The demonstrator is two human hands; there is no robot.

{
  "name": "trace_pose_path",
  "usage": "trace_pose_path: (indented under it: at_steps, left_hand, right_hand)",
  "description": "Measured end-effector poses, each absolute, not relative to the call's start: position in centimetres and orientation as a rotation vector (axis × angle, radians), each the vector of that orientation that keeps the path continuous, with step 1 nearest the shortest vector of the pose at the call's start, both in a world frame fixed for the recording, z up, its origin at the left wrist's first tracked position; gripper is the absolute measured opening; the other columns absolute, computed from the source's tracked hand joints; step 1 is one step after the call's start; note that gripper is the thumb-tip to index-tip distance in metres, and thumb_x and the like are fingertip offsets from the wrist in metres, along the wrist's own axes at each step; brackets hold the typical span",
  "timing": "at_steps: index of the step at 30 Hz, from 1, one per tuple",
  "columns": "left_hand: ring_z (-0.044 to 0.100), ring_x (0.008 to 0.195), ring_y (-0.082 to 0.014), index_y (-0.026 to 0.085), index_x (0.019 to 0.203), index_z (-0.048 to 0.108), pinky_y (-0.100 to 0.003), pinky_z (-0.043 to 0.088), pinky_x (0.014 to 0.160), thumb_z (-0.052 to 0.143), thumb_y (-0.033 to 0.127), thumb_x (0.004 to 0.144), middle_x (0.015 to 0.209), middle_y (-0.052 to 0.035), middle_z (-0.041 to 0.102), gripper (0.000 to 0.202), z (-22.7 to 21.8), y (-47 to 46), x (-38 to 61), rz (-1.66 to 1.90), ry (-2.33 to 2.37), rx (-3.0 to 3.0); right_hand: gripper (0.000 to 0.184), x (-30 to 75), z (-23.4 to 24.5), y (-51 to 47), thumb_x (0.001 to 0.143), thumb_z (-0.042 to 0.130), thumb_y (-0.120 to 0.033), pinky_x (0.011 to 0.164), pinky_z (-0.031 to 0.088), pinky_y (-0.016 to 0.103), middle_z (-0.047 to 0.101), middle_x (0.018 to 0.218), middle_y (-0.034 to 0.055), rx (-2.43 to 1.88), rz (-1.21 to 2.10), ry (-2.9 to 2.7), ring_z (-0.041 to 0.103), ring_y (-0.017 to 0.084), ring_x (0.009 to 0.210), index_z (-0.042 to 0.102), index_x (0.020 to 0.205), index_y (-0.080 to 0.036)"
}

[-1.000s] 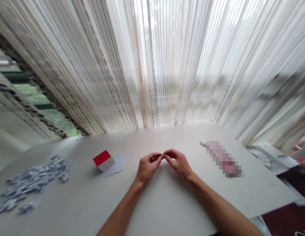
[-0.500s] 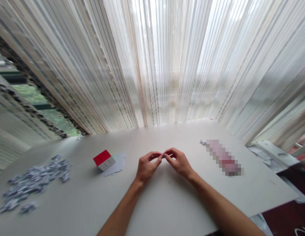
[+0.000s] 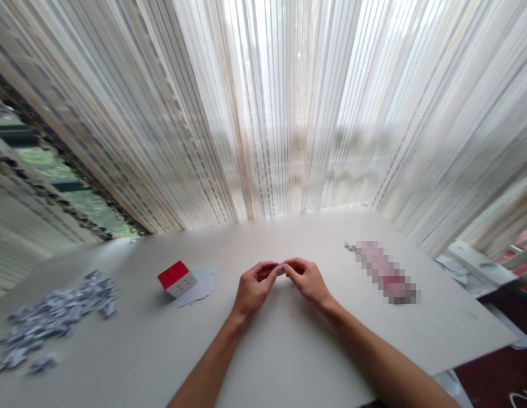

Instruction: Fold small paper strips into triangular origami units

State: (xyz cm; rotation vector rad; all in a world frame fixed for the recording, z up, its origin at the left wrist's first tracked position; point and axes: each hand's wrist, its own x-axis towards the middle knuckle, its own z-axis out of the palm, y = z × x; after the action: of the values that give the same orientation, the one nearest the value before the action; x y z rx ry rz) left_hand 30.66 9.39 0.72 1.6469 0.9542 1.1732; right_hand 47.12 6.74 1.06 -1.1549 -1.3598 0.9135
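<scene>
My left hand (image 3: 255,289) and my right hand (image 3: 306,283) meet over the middle of the white table (image 3: 280,362). Thumbs and forefingers of both pinch a small pale piece of paper (image 3: 281,270), mostly hidden by the fingertips. To the left of my hands, a cube puzzle (image 3: 174,275) with a red top rests on several loose paper slips (image 3: 203,286). Farther left spreads a pile of small folded papers (image 3: 55,317).
On the right lies a blurred-out pinkish item (image 3: 385,272), with one small folded paper (image 3: 349,246) at its far end. Striped sheer curtains (image 3: 272,113) hang behind the table. Beyond the table's right edge stands a white shelf (image 3: 480,269) holding papers.
Both hands stay together in nearly the same place, and slightly more of the paper shows between the fingertips. The view has shifted a little.
</scene>
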Motion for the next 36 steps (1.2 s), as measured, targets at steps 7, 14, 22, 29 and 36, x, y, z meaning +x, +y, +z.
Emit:
trace_pose_path:
  at_steps: [7,14,22,29,36]
  left_hand:
    - [0.070,0.093,-0.0219,0.018,0.105,0.069,-0.034,0.056,0.088,0.063,0.034,0.084,0.105,-0.0075,0.073,0.027,1.0,9.2,30.3,1.072,0.932,1.718]
    - [0.071,0.088,-0.0210,0.019,0.103,0.069,-0.033,0.058,0.082,0.061,0.034,0.085,0.101,-0.0066,0.074,0.025,1.2,9.1,30.2,1.124,0.996,1.831]
    - [0.070,0.091,-0.0204,0.023,0.099,0.071,-0.034,0.056,0.085,0.060,0.030,0.086,0.100,-0.0043,0.074,0.019,2.0,9.2,29.4,1.086,0.947,2.098]
    - [0.069,0.085,-0.0194,0.022,0.095,0.070,-0.033,0.055,0.083,0.059,0.031,0.087,0.092,-0.0044,0.073,0.016,1.8,9.3,29.2,1.086,1.000,2.114]
    - [0.069,0.080,-0.0178,0.019,0.090,0.068,-0.031,0.058,0.079,0.060,0.034,0.085,0.086,-0.0036,0.072,0.018,1.6,9.0,29.9,1.120,1.006,1.927]
  right_hand:
    - [0.025,47.4,0.7,7.1,0.086,0.057,-0.039,0.071,0.051,0.028,0.071,0.082,0.0056,-1.200,0.848,-1.384,0.066,0.018,0.076,0.068,0.088,-0.016]
    - [0.026,47.7,0.4,7.3,0.087,0.056,-0.039,0.067,0.050,0.027,0.070,0.078,0.0048,-1.222,0.881,-1.471,0.064,0.017,0.072,0.068,0.091,-0.016]
    - [0.022,47.9,0.4,7.1,0.086,0.059,-0.036,0.066,0.048,0.026,0.071,0.078,0.0038,-1.279,0.812,-1.582,0.062,0.015,0.069,0.069,0.089,-0.017]
    - [0.025,47.6,0.7,6.8,0.086,0.059,-0.038,0.067,0.048,0.026,0.072,0.083,0.0047,-1.228,0.865,-1.601,0.063,0.015,0.072,0.069,0.093,-0.017]
    - [0.027,47.6,0.7,6.9,0.085,0.060,-0.041,0.067,0.048,0.026,0.071,0.081,0.0045,-1.239,0.872,-1.593,0.063,0.016,0.073,0.069,0.091,-0.016]
